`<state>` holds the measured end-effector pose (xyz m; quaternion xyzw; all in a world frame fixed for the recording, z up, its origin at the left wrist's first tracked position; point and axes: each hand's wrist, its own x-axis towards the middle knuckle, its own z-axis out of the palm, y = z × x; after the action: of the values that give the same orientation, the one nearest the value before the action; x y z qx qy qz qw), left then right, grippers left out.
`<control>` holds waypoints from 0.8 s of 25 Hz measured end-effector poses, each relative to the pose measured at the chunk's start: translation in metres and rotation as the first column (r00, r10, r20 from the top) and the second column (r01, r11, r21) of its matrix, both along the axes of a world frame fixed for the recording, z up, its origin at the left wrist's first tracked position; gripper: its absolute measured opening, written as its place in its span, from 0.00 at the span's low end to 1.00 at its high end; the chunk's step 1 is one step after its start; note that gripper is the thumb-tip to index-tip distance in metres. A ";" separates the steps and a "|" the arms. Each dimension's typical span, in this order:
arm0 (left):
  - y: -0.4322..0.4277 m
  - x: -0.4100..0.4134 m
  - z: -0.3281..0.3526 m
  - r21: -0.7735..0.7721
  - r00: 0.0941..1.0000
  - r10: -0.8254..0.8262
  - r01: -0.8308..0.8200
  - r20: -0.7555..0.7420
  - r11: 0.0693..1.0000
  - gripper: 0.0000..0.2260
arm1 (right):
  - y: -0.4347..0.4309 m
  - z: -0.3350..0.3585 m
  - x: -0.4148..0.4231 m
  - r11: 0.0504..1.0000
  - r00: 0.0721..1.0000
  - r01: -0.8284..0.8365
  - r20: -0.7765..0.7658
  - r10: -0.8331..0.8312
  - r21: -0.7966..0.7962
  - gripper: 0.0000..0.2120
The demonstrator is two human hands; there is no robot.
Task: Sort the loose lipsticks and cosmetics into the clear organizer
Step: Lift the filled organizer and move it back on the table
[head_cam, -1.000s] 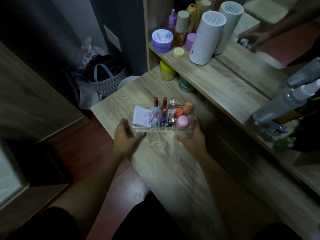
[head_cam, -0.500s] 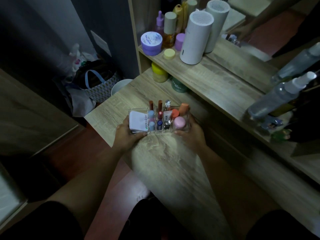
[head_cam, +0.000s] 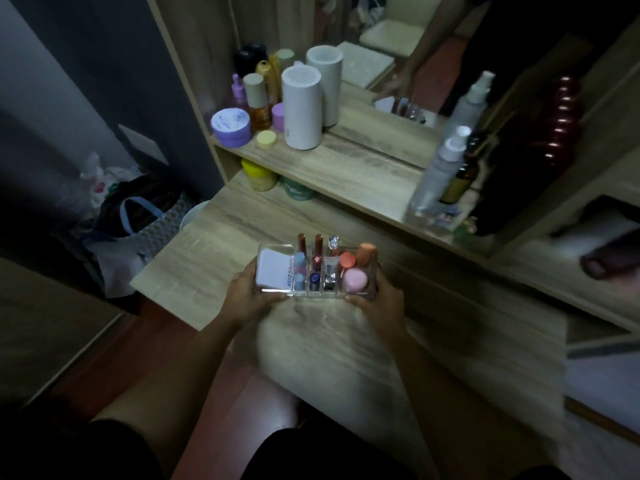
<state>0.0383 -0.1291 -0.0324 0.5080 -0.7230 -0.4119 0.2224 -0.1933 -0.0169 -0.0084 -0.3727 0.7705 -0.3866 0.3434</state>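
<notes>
The clear organizer (head_cam: 371, 288) sits in the middle of the wooden dressing table (head_cam: 214, 244), gripped at both ends. My left hand (head_cam: 247, 297) holds its left end and my right hand (head_cam: 379, 304) holds its right end. Inside, a white compact (head_cam: 272, 271) fills the left compartment. Several lipsticks (head_cam: 318, 247) stand upright in the middle slots. A round pink case (head_cam: 355, 280) and orange-capped tubes (head_cam: 363, 252) occupy the right part.
On the shelf (head_cam: 346, 164) behind stand a white cylinder (head_cam: 301, 112), a purple jar (head_cam: 231, 128), bottles and a spray bottle (head_cam: 440, 171) before a mirror. A yellow jar (head_cam: 259, 174) and green jar (head_cam: 298, 192) sit under the shelf. A bag (head_cam: 145, 216) lies on the floor, left.
Both hands have closed in from beside the organizer and taken hold of its two ends. The view has shifted slightly.
</notes>
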 end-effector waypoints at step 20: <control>0.050 -0.167 -0.014 0.065 0.883 -0.469 0.469 -0.017 0.881 0.35 | 0.150 -0.024 -0.094 0.877 0.896 0.442 -0.036 -0.444 0.189 0.21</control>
<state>-0.1287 -0.0788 -0.0462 0.3251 -0.8102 -0.4775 0.0993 -0.2870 0.1328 -0.0324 -0.1503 0.8674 -0.3804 0.2835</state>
